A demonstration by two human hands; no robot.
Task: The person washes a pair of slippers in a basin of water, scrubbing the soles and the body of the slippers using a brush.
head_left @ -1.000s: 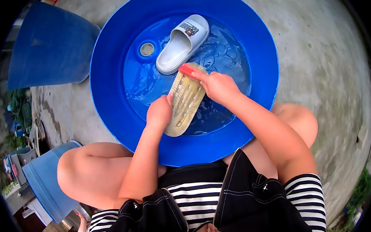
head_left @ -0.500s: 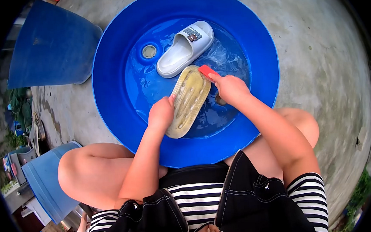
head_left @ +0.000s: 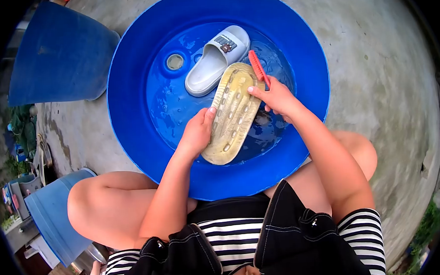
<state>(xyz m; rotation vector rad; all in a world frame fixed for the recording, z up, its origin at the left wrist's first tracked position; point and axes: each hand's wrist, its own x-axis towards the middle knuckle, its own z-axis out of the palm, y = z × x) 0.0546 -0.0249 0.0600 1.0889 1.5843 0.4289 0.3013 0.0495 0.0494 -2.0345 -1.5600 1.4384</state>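
My left hand [head_left: 198,132] grips the left edge of a slipper [head_left: 232,114], its yellowed, slotted sole facing up. In my right hand [head_left: 276,97] is a red brush [head_left: 257,66], bristles pointing left and up; the thumb of that hand also rests on the slipper's right edge. Just above lies a second slipper [head_left: 210,67], pale grey with a bear decoration on its strap, upright in shallow water. Both are inside a big blue tub [head_left: 134,117] in front of my lap. A dark object in the water behind the held slipper is mostly hidden.
A round drain plug [head_left: 175,62] sits in the tub floor at left. Another large blue tub [head_left: 61,56] stands on the concrete ground [head_left: 376,79] at upper left. By my left knee is a lighter blue bucket [head_left: 54,211].
The brush has swung from lying flat at the slipper's top edge to pointing upward. My right thumb now presses the slipper, which has shifted slightly up and right.
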